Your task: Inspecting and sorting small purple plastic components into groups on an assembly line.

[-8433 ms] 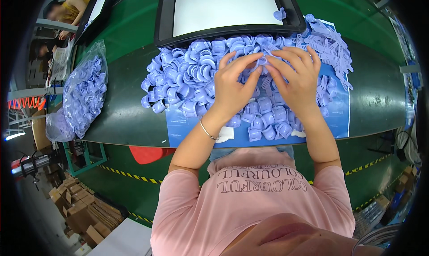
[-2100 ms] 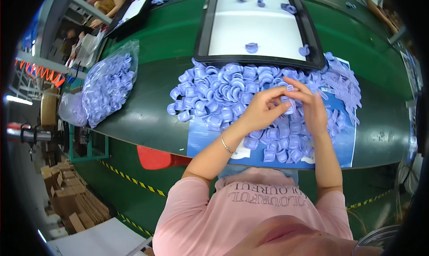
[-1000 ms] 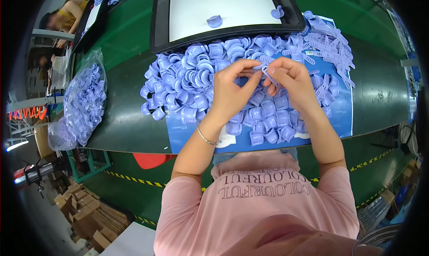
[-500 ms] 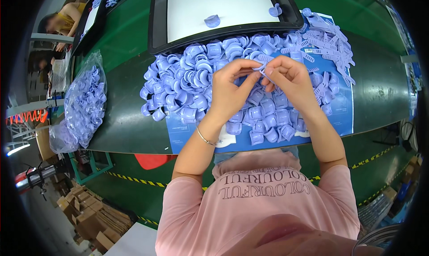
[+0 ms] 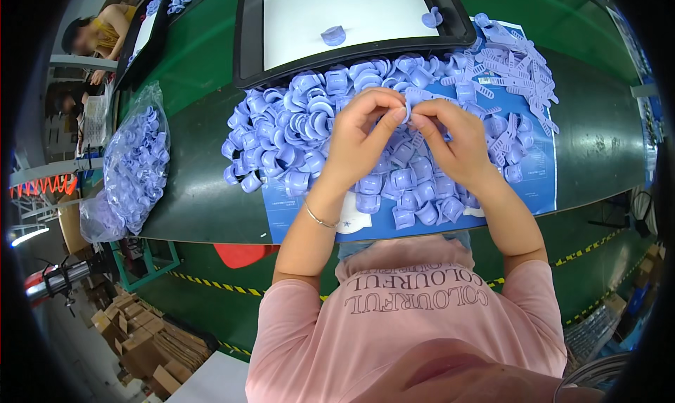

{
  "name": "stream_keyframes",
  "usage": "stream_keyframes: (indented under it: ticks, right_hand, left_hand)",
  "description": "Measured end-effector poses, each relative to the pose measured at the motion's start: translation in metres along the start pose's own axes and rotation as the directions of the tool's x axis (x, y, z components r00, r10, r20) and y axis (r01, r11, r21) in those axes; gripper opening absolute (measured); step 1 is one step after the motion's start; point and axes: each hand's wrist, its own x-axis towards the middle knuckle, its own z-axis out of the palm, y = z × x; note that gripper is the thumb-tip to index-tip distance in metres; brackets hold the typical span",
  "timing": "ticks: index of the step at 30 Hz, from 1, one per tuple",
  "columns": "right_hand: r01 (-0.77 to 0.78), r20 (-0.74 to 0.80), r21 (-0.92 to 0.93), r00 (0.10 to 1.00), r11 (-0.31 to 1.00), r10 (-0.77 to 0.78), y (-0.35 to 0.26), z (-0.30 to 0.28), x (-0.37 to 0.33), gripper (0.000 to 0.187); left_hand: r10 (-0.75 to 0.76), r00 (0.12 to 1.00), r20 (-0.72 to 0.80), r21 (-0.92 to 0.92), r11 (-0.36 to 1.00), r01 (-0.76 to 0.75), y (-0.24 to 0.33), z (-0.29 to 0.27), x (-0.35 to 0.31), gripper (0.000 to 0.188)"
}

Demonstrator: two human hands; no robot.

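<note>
**Two hands pinching a small lilac plastic part over the pile**

Nearest, the pink shirt is filling the lower edge, both forearms reaching away from it onto the green belt. A thin bracelet is sitting on the left wrist.

Mid-field: the left hand and right hand are meeting fingertip to fingertip, both closed in a pinch on one small lilac piece. It is mostly hidden by the fingers, so its exact form is hard to tell. Beneath the hands the pile of lilac curved clips is spreading over a blue sheet.

Handling judgement: the piece looks very light, thin moulded plastic, probably springy rather than brittle, smooth and a bit slippery. Fingertip pinches at its ends seem the right hold; a full-hand grasp would bury it.

Far right, flat lilac toothed strips are lying heaped. Farther still, a black-framed white tray is carrying two loose pieces. Far left, a clear bag of similar parts is resting at the belt's edge.
</note>
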Motion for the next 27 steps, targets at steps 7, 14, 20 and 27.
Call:
stream_keyframes:
  ticks: [7, 14, 20, 27]
  right_hand:
    - [-0.206, 0.037, 0.165, 0.979, 0.965, 0.203, -0.001, 0.004, 0.003, 0.012]
    - [-0.133, 0.082, 0.032, 0.988, 0.991, 0.130, 0.000, 0.003, 0.002, 0.016]
    - [0.114, 0.032, -0.107, 0.993, 0.988, -0.111, 0.011, -0.001, 0.003, 0.013]
    - [-0.041, -0.102, 0.042, 0.994, 0.998, 0.045, 0.004, 0.000, 0.002, 0.009]
  left_hand:
    - [0.325, 0.940, 0.102, 0.594, 0.738, -0.320, -0.002, 0.009, 0.002, 0.008]
    - [0.302, 0.953, -0.035, 0.627, 0.749, -0.214, -0.008, 0.006, 0.000, 0.009]
    - [0.418, 0.909, 0.003, 0.630, 0.705, -0.326, -0.003, 0.014, -0.001, 0.023]
    - [0.268, 0.950, 0.162, 0.680, 0.668, -0.304, -0.001, 0.012, -0.003, 0.038]
